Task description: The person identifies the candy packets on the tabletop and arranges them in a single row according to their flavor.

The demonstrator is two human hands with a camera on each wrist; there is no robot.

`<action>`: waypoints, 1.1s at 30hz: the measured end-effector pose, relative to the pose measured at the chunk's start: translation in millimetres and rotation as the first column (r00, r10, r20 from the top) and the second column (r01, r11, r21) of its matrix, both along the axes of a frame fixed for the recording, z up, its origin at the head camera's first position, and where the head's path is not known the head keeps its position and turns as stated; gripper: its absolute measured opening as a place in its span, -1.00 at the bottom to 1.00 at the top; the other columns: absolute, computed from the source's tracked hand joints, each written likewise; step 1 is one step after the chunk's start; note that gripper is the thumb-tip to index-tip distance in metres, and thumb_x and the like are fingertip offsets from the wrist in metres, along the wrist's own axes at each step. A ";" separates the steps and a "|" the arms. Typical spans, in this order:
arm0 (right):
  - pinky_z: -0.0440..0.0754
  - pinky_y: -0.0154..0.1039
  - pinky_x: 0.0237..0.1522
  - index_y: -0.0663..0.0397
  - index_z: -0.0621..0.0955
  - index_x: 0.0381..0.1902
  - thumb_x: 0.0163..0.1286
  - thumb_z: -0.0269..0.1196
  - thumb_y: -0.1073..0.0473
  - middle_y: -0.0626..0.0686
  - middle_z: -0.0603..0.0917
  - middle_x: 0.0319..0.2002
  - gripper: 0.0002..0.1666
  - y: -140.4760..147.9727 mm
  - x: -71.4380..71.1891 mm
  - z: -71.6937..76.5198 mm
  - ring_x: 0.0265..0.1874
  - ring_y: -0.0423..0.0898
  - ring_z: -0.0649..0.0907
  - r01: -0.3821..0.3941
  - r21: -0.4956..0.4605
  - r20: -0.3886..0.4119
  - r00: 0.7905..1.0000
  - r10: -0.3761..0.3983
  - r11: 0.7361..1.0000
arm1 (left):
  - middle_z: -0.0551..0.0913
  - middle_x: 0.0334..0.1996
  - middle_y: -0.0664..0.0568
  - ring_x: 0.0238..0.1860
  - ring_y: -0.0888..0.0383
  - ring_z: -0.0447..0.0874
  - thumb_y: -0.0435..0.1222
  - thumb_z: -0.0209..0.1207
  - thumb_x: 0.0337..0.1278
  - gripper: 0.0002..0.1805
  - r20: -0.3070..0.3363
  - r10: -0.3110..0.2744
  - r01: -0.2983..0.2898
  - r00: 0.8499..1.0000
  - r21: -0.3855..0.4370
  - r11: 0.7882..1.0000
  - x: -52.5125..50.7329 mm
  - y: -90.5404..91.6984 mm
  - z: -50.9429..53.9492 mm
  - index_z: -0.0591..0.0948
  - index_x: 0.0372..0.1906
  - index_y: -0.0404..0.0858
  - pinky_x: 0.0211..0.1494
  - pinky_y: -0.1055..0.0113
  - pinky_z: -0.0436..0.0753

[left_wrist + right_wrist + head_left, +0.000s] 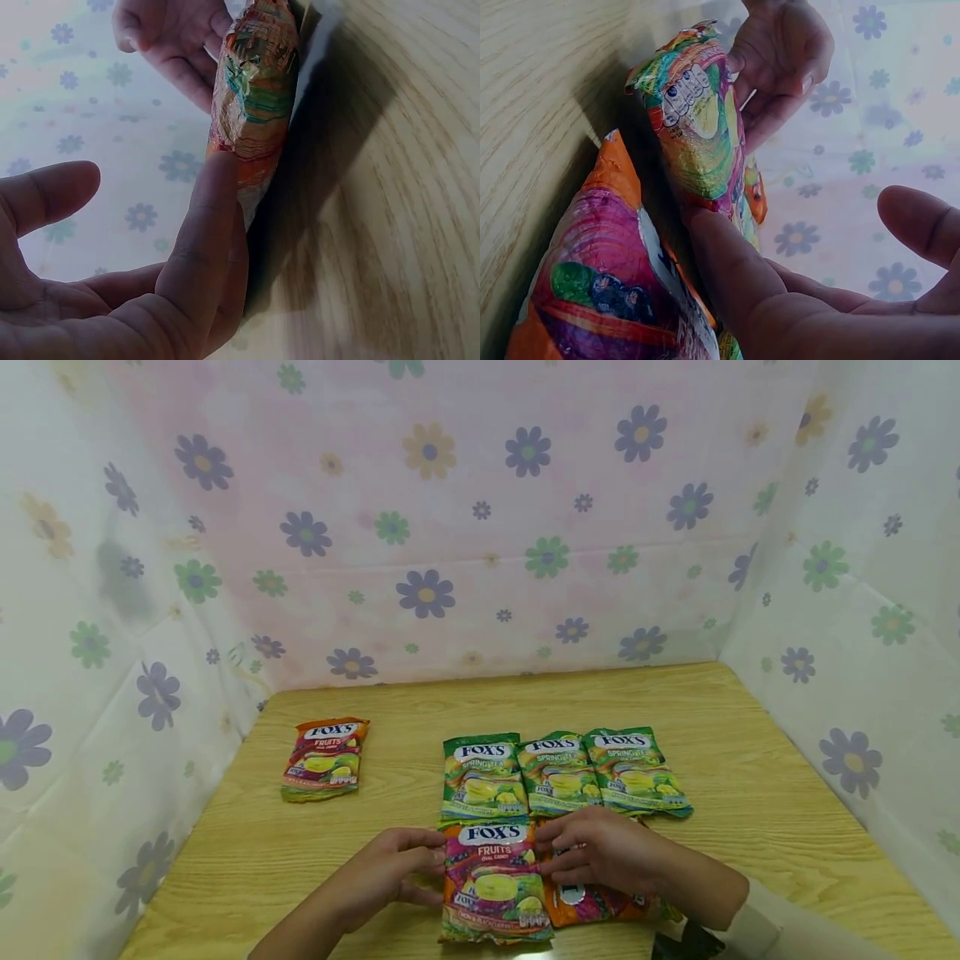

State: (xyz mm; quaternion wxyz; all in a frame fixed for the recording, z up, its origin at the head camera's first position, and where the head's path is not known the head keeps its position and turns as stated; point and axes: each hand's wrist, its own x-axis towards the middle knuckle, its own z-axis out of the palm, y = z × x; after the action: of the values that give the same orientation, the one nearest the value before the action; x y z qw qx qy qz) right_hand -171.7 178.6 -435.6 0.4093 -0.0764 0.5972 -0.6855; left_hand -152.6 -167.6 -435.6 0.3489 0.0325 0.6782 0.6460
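Note:
A Fox's Fruits candy bag [495, 885] in orange and magenta lies at the table's near middle, its front facing up. Fingertips of my left hand [386, 877] touch its left edge; those of my right hand [600, 852] touch its right edge. In both wrist views the fingers are fairly straight along the bag's sides and the thumbs stand off it. Beneath my right hand lies a second orange and magenta candy bag [596, 906], partly hidden; the right wrist view shows this neighbouring bag [604, 255] beside the first.
Behind them, green Fox's Spring Tea bags stand in a row: left [483, 777], middle [562, 781] and right [637, 772]. Another Fruits bag [326, 760] lies apart at the far left. A dark object [686, 941] shows by the right sleeve. Flowered cloth [495, 552] walls the wooden table [390, 710].

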 end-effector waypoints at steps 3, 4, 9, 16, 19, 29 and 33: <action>0.62 0.08 0.31 0.49 0.35 0.45 0.52 0.10 0.14 0.32 0.46 0.43 -0.31 -0.4 1.8 1.3 0.29 0.24 0.62 0.003 0.007 -0.009 1.000 -0.002 1.000 | 0.58 0.29 -0.25 0.20 -0.06 0.66 -0.18 0.05 0.56 -0.35 -0.002 -0.010 0.010 1.000 0.012 1.000 1.5 -0.2 4.5 0.30 0.45 -0.60 0.13 0.02 0.76; 0.62 0.08 0.31 0.49 0.35 0.45 0.52 0.10 0.14 0.32 0.46 0.43 -0.31 -0.5 2.3 2.1 0.29 0.24 0.62 0.002 0.008 -0.013 1.000 -0.002 1.000 | 0.58 0.30 -0.25 0.20 -0.06 0.66 -0.18 0.04 0.56 -0.35 -0.007 -0.014 0.014 1.000 0.017 1.000 1.9 -0.1 6.1 0.29 0.45 -0.60 0.13 0.02 0.76; 0.63 0.04 0.31 0.51 0.34 0.46 0.53 0.08 0.15 0.37 0.41 0.46 -0.31 -0.1 4.4 9.0 0.27 0.20 0.64 -0.015 0.002 -0.058 0.998 0.015 1.000 | 0.56 0.31 -0.27 0.20 -0.06 0.66 -0.19 0.05 0.56 -0.34 -0.032 -0.014 0.015 0.999 0.031 0.999 3.3 -0.5 13.1 0.28 0.45 -0.62 0.14 0.02 0.76; 0.64 -0.04 0.30 0.54 0.31 0.46 0.52 0.08 0.17 0.40 0.38 0.47 -0.29 -0.6 5.2 18.6 0.24 0.13 0.67 -0.019 -0.026 -0.101 0.995 0.017 0.999 | 0.52 0.35 -0.30 0.24 -0.06 0.65 -0.20 0.07 0.54 -0.34 -0.064 -0.010 0.014 0.998 0.058 0.998 5.3 -1.6 21.6 0.28 0.47 -0.60 0.17 0.04 0.75; 0.66 -0.07 0.28 0.55 0.31 0.46 0.52 0.08 0.18 0.40 0.38 0.47 -0.30 -1.2 4.3 20.5 0.22 0.13 0.68 -0.016 -0.021 -0.113 0.994 0.014 1.000 | 0.49 0.38 -0.33 0.25 -0.08 0.64 -0.20 0.07 0.53 -0.34 -0.081 -0.008 0.012 0.997 0.058 0.998 5.8 -1.3 25.1 0.27 0.47 -0.60 0.18 0.04 0.74; 0.62 -0.05 0.32 0.57 0.31 0.45 0.53 0.07 0.21 0.41 0.40 0.45 -0.33 -2.3 2.0 28.3 0.24 0.13 0.67 -0.019 -0.046 -0.126 0.992 0.014 0.999 | 0.42 0.42 -0.33 0.27 -0.05 0.61 -0.20 0.10 0.52 -0.31 -0.081 0.027 -0.024 0.996 0.036 0.999 2.8 -1.3 31.5 0.25 0.50 -0.56 0.19 0.04 0.74; 0.62 -0.06 0.32 0.56 0.30 0.46 0.52 0.10 0.20 0.40 0.38 0.46 -0.31 -2.7 1.6 30.0 0.26 0.12 0.67 -0.020 -0.053 -0.122 0.992 0.014 0.998 | 0.43 0.39 -0.33 0.26 -0.03 0.61 -0.20 0.11 0.51 -0.31 -0.090 0.036 -0.033 0.995 0.034 0.999 2.6 -1.9 32.8 0.25 0.50 -0.56 0.18 0.03 0.74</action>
State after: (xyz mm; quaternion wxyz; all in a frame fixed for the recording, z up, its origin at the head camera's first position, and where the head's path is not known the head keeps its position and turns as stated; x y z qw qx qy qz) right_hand -170.1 175.9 -405.6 0.3756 -0.1342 0.6018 -0.6919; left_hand -150.0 -169.5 -402.9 0.3058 0.0558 0.6834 0.6606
